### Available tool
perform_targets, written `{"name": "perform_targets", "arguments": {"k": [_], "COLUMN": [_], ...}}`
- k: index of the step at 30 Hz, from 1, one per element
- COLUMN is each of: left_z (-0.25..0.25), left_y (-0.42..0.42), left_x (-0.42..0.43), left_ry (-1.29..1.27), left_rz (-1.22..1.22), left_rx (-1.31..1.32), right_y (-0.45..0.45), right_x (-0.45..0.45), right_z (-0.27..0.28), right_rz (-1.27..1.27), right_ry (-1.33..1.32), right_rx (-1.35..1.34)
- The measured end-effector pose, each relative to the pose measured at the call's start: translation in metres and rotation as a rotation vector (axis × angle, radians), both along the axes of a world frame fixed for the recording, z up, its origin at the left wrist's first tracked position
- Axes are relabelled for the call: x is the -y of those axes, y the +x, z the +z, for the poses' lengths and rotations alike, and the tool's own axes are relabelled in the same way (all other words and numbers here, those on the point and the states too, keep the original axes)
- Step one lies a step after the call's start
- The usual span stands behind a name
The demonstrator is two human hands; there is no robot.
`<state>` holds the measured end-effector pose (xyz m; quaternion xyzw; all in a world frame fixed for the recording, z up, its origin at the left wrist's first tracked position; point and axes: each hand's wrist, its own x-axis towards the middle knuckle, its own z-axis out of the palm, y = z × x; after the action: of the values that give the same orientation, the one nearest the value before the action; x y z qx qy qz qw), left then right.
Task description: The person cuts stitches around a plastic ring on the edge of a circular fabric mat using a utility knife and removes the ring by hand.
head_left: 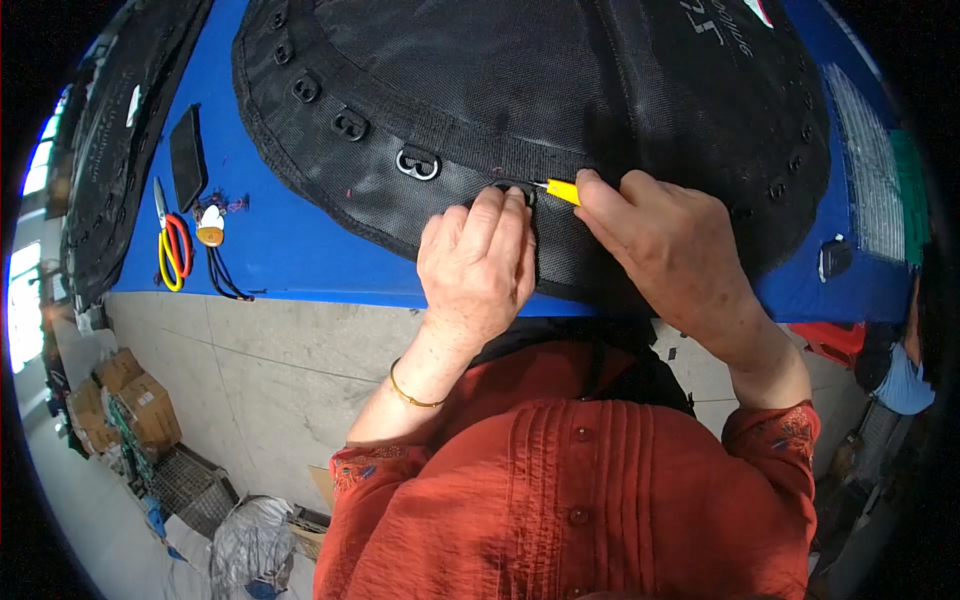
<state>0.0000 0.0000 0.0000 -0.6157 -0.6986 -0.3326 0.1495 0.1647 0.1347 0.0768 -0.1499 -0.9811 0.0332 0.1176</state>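
Black mesh mat (450, 60): one, lay on the blue table (285, 240). Left hand (475, 258): fingers curled onto the mat's near border; whether they gripped anything could not be told. Right hand (678, 242): clasped a yellow-handled tool (563, 191), tip at that border. Scissors (165, 230): lay left of the mat.

Matt woven mesh cloth (470, 70), smooth plastic tool handle (565, 191)
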Motion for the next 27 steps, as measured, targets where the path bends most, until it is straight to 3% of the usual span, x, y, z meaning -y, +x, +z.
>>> {"name": "perform_targets", "arguments": {"k": [27], "left_z": [0.0062], "left_y": [0.0046], "left_x": [0.0024], "left_ry": [-0.042], "left_rz": [-0.004], "left_rx": [0.076], "right_y": [0.003], "right_x": [-0.0002], "right_z": [0.0038], "right_rz": [-0.037], "right_ry": [-0.05], "right_rx": [0.005]}}
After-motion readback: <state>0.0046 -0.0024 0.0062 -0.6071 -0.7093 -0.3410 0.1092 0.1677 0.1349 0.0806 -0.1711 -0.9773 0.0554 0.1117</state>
